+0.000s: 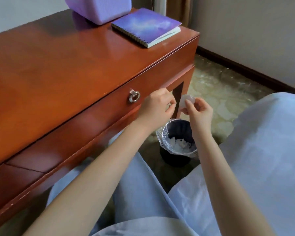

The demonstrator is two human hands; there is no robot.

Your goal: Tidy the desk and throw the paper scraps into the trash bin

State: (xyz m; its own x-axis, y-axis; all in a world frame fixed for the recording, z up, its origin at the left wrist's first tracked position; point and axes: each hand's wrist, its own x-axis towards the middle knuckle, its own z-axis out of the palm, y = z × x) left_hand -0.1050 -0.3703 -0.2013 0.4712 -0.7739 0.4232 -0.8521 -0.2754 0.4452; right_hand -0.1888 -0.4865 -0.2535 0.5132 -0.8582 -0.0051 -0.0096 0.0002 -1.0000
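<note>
Crumpled white paper scraps (186, 99) sit pinched in the fingers (189, 105) of left hand (157, 108) and right hand (199, 112) above the black lined trash bin (175, 159); disposal underway, release over its opening judged next.

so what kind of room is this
Probably a bedroom or hotel room, though I can't be sure: a glossy wooden desk with a ring-pull drawer, a spiral notebook on top, and a small lined trash bin on patterned carpet beside it.
</note>
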